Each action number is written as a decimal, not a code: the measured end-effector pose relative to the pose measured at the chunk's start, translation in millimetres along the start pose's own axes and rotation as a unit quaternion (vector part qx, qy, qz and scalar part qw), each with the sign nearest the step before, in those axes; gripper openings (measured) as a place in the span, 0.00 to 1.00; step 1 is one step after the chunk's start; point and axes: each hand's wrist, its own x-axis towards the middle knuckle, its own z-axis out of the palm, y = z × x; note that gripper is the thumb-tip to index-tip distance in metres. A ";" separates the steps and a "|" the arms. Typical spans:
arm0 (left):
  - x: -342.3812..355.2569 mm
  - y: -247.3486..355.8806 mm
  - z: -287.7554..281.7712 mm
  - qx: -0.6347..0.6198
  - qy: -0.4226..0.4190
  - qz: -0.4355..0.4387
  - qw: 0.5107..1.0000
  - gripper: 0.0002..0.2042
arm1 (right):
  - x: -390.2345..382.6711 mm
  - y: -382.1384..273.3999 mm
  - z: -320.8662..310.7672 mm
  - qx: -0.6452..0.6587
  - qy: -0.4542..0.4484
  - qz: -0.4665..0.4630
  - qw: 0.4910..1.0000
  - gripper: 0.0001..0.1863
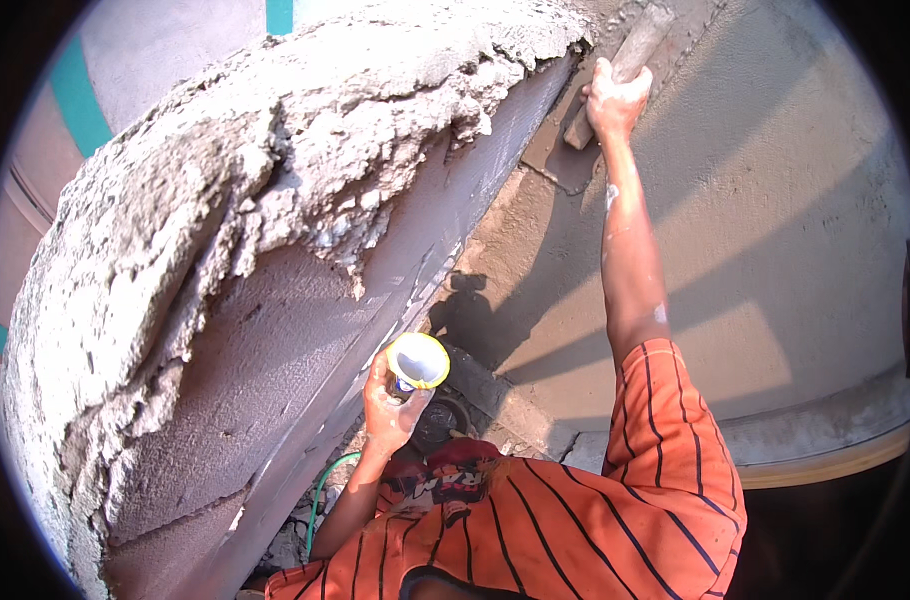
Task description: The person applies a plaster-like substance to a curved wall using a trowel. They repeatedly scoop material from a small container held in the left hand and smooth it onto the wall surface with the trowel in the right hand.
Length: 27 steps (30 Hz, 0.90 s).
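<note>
My left hand (387, 412) is closed around a small white plastic cup (420, 362) with a yellow rim, its mouth facing up. I cannot make out any contents inside it. Stretched far forward, my right hand (615, 98) grips the thick handle of a plastering float (647, 42). The float's flat plate lies against the smooth grey plaster surface (765, 210) on the right. Both hands carry pale smears.
A thick ridge of rough mortar (175, 200) runs along the top of the smoother slanted wall (285, 340) at left. Below my left hand are a dark round container (440, 420) and a green hose (318, 495). A pale yellow edge (825, 458) curves at lower right.
</note>
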 end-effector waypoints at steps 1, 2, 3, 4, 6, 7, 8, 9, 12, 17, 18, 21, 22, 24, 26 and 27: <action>-5.1 -1.7 3.2 -0.012 -0.009 -0.017 1.000 0.28 | 37.1 -36.1 -10.7 0.025 -0.013 -0.048 0.998 0.30; -7.8 -4.1 5.8 -0.018 -0.016 -0.033 0.999 0.28 | 87.9 -44.3 -18.9 0.017 -0.014 -0.138 0.990 0.26; -7.1 -6.9 8.1 -0.021 -0.017 -0.046 0.999 0.28 | 123.0 -53.2 -17.6 -0.021 0.032 -0.166 0.985 0.25; -7.3 -6.7 10.7 0.010 -0.027 -0.050 0.998 0.29 | 139.1 -65.8 -15.2 -0.025 0.044 -0.176 0.983 0.23; -7.7 -18.2 14.5 0.002 -0.039 -0.052 0.998 0.29 | 100.3 -55.1 -15.3 -0.024 0.037 -0.189 0.981 0.22; -8.0 -25.4 16.8 -0.016 -0.039 -0.060 0.997 0.30 | 86.2 -47.6 -16.4 -0.025 0.036 -0.198 0.979 0.21; -9.0 -32.5 18.8 -0.010 -0.042 -0.067 0.997 0.30 | 71.0 7.6 -32.1 -0.034 -0.066 -0.183 0.980 0.23; -10.7 -36.8 14.4 0.005 -0.030 -0.074 0.997 0.31 | 10.0 36.0 -9.4 -0.063 -0.018 -0.158 0.985 0.27; -15.3 -38.5 2.5 0.004 -0.048 -0.077 0.996 0.30 | -144.3 112.4 7.9 -0.174 0.069 -0.079 0.979 0.37; -21.9 -19.7 -12.3 0.045 -0.036 -0.064 0.996 0.29 | -233.0 200.9 11.6 -0.113 -0.059 0.258 0.958 0.41; -27.8 -16.5 -15.2 0.044 -0.034 -0.059 0.997 0.29 | -219.0 201.0 13.3 -0.179 -0.002 0.132 0.975 0.42; -38.4 -12.6 -9.8 -0.025 -0.020 -0.071 0.997 0.27 | -112.9 72.3 0.6 -0.083 -0.006 0.117 0.990 0.46; -38.1 -11.4 -5.1 -0.009 -0.030 -0.078 0.996 0.28 | -61.8 31.2 -12.7 -0.029 -0.032 0.112 0.993 0.42; -37.5 -18.3 8.5 0.002 -0.064 -0.078 0.995 0.28 | 50.7 -20.8 -44.9 -0.038 0.002 -0.096 0.995 0.34; -37.3 -21.9 11.2 0.026 0.017 -0.096 0.995 0.29 | 87.7 -41.8 32.4 0.054 -0.053 -0.112 0.991 0.33; -33.8 -18.7 22.5 0.003 -0.043 -0.079 0.996 0.29 | 119.0 -71.5 -24.0 0.018 -0.020 -0.150 0.988 0.33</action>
